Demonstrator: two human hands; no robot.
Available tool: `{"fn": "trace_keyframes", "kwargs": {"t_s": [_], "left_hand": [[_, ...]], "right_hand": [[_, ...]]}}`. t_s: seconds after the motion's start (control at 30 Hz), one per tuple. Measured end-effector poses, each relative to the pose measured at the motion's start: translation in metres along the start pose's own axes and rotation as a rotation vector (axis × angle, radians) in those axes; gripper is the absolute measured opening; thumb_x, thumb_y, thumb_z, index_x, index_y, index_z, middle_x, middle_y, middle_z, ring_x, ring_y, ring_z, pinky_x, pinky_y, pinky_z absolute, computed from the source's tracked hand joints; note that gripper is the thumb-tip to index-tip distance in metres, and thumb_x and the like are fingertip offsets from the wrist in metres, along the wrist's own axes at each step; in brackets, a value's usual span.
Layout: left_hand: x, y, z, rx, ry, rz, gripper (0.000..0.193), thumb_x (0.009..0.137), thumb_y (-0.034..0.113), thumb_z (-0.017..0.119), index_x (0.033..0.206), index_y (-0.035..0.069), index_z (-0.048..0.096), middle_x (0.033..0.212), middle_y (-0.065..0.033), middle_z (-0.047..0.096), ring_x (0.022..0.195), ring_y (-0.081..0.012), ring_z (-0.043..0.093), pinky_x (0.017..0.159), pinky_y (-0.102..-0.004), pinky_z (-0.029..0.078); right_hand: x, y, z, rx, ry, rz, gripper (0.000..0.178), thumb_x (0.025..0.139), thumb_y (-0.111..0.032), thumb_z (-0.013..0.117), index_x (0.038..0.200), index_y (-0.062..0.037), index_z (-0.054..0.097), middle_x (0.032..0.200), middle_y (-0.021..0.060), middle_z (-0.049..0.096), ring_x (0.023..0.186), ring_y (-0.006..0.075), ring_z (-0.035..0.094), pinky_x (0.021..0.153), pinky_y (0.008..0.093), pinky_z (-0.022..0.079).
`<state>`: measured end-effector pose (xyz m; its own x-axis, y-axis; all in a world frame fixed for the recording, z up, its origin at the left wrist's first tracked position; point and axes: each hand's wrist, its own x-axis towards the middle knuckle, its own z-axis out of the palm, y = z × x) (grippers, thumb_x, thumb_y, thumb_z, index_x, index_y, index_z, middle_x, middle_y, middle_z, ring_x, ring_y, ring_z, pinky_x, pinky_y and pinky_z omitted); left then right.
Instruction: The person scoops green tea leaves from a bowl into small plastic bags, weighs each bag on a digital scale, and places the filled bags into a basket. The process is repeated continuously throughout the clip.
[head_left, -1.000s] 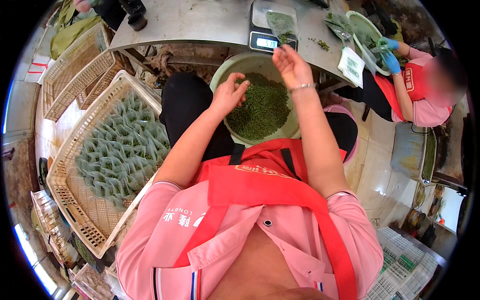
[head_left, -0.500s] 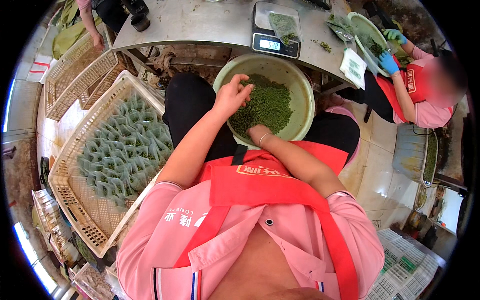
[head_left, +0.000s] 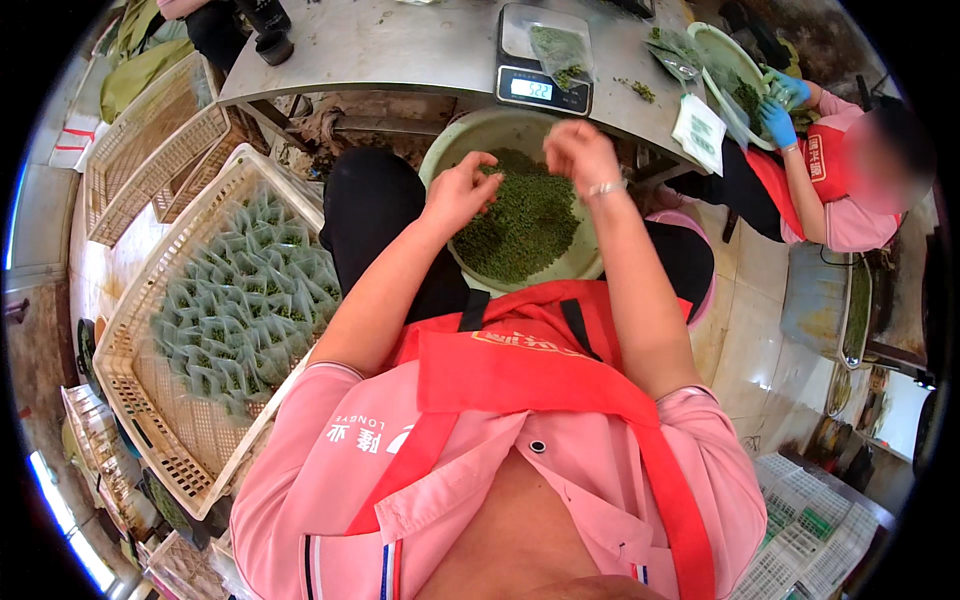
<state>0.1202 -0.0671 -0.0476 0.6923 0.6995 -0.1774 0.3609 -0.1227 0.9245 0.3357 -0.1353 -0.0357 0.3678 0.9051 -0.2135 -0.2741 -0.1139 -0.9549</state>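
Note:
A round pale green basin [head_left: 441,162] sits between my knees, holding small green berries that look like green peppercorns [head_left: 520,225]. Over its left part hovers my left hand [head_left: 463,194], fingers loosely bent and apart, nothing visible in them. My right hand [head_left: 583,158] is raised above the basin's far right side, near the table edge. Its fingers are curled together and slightly blurred; whatever they hold is hidden. Just beyond, a digital scale [head_left: 545,88] stands on the metal table with a clear bag [head_left: 556,50] of green berries lying on its pan.
To my left stands a cream plastic crate [head_left: 130,375] with many filled clear bags [head_left: 245,300]. More crates [head_left: 150,150] lie behind it. The metal table [head_left: 400,60] carries loose berries and a dark cup [head_left: 274,47]. At right, a blue-gloved co-worker [head_left: 850,180] handles berries over another basin [head_left: 705,45].
My right hand has come up out of the berries and moved away from me toward the scale. My left hand stays nearly in place. The scale's display reading has changed.

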Motion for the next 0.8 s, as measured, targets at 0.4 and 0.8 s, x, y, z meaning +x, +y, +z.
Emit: {"fn": "trace_keyframes", "kwargs": {"t_s": [0.4, 0.8], "left_hand": [[0.001, -0.002, 0.000, -0.018, 0.041, 0.027, 0.029, 0.088, 0.020, 0.059, 0.112, 0.005, 0.052, 0.067, -0.0044, 0.062, 0.055, -0.0102, 0.058, 0.052, -0.0269, 0.046], [-0.005, -0.001, -0.004, -0.063, 0.052, -0.004, 0.028, 0.088, 0.018, 0.059, 0.112, 0.004, 0.052, 0.066, -0.0035, 0.061, 0.056, -0.0083, 0.057, 0.051, -0.0254, 0.046]], "right_hand": [[-0.031, 0.122, 0.022, -0.687, -0.244, 0.131, 0.016, 0.077, -0.010, 0.062, 0.090, -0.0047, 0.068, 0.076, 0.0107, 0.067, 0.059, 0.0192, 0.063, 0.058, 0.0310, 0.052], [-0.054, 0.146, 0.034, -1.333, -0.367, 0.148, 0.016, 0.078, -0.014, 0.054, 0.087, -0.0074, 0.066, 0.087, 0.0133, 0.067, 0.081, 0.0328, 0.064, 0.074, 0.0401, 0.051]]}}
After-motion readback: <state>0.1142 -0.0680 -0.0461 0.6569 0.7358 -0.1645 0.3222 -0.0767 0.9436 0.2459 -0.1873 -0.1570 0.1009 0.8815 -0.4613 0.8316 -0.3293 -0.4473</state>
